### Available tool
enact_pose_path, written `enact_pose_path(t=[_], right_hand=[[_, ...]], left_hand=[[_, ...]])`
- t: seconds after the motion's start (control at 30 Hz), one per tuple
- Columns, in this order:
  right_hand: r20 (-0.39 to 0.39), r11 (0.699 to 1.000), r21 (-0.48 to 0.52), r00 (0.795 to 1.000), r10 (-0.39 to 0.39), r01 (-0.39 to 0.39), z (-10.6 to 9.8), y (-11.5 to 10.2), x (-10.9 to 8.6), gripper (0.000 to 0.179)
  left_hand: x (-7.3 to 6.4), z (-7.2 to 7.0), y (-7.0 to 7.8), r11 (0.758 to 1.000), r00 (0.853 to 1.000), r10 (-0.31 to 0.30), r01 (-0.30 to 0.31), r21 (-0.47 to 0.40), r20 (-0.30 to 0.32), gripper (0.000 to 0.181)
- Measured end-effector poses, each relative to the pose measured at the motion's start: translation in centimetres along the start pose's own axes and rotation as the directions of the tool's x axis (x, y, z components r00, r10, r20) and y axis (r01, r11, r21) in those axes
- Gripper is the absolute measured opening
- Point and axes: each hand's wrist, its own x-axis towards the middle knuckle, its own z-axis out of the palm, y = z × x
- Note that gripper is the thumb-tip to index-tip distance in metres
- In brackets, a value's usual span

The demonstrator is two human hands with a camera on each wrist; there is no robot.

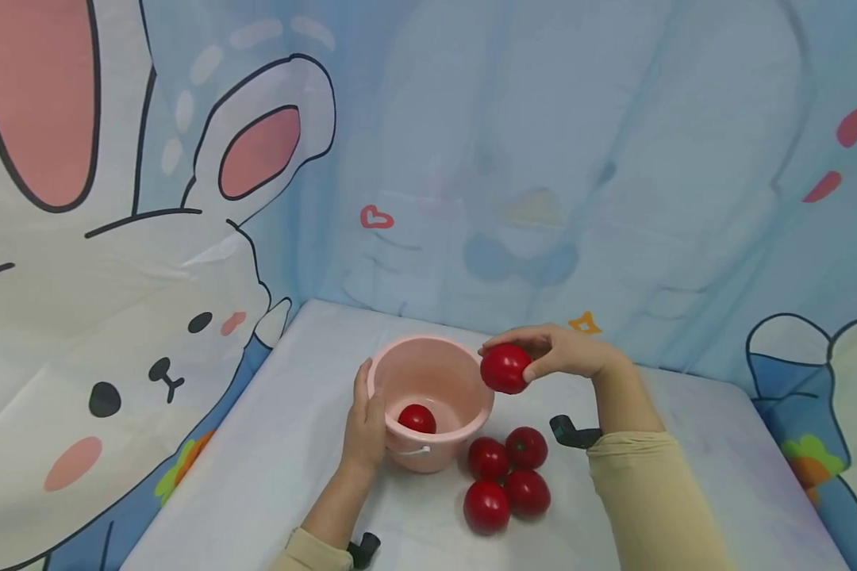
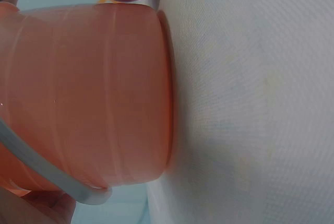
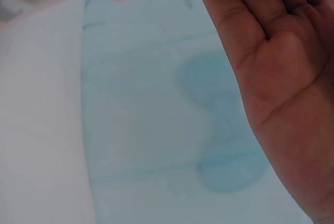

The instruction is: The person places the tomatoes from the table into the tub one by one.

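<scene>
My left hand (image 1: 367,420) holds the left side of a pink bucket (image 1: 436,457), its fingers lying along the outer wall near the rim. Upright on the table, the bucket has one round red fruit (image 1: 417,418) at its bottom. Beside the right edge of the rim, my right hand (image 1: 560,353) pinches another glossy red fruit (image 1: 505,368) between thumb and fingers, held above the table. Several more red fruits (image 1: 486,507) sit close together right of the bucket. In the right wrist view, the palm (image 3: 287,93) shows with only a sliver of red at the top.
A white cloth covers the table (image 1: 257,484). Behind it hangs a blue printed curtain (image 1: 543,159), with a large rabbit drawing (image 1: 136,317) to the left. The bucket's pale handle (image 2: 52,166) hangs down along its wall. Dark wrist straps (image 1: 574,434) show at both sleeves.
</scene>
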Motion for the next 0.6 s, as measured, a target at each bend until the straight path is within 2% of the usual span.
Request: enact_pose_path(t=[0.17, 0.27, 0.6], right_hand=[[0.07, 1.0, 0.019, 0.997, 0.015, -0.017, -0.3, -1.1, 3.0, 0.057], [0.087, 0.999, 0.008, 0.996, 0.032, -0.033, -0.2, -1.7, 4.5, 0.057], [0.073, 0.993, -0.05, 0.991, 0.113, -0.11, 0.5, -2.4, 8.6, 0.058]], left_hand=[[0.1, 0.0, -0.1, 1.0, 1.0, -0.006, 0.006, -0.002, 0.001, 0.054], [0.1, 0.1, 0.0, 1.0, 1.0, 0.001, -0.001, -0.001, 0.001, 0.054], [0.3, -0.1, -0.3, 1.0, 1.0, -0.009, 0.009, 0.024, 0.001, 0.057]])
